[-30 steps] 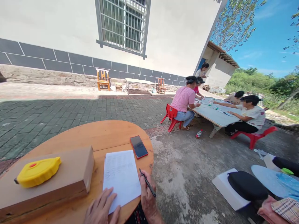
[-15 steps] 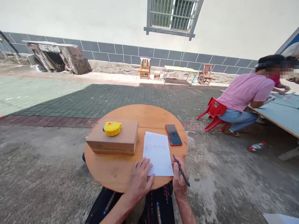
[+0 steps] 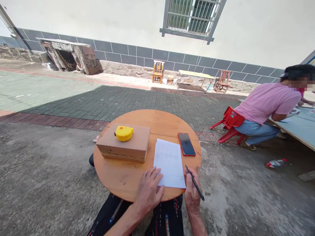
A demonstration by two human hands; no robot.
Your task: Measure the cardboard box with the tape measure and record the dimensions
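Note:
My left hand (image 3: 150, 186) lies flat with its fingers out, the fingertips on the lower left edge of a white sheet of paper (image 3: 169, 162). Faint writing shows on the sheet. Between the fingers of my right hand (image 3: 192, 193) is a black pen (image 3: 195, 183), tilted, at the table's near right edge beside the paper's lower corner. A phone (image 3: 186, 144) with a red edge lies right of the paper. To the left, a yellow tape measure (image 3: 124, 133) rests on a brown cardboard box (image 3: 128, 149).
Everything stands on a small round wooden table (image 3: 157, 119) above my knees. At right, a person in a pink shirt (image 3: 268, 101) sits on a red plastic chair (image 3: 231, 121) by a larger table (image 3: 301, 126). A bottle (image 3: 275, 163) lies on the concrete floor.
The whole view has shifted slightly, so the table and its things appear a little further right. Both hands keep their places, the left on the paper, the right holding the pen.

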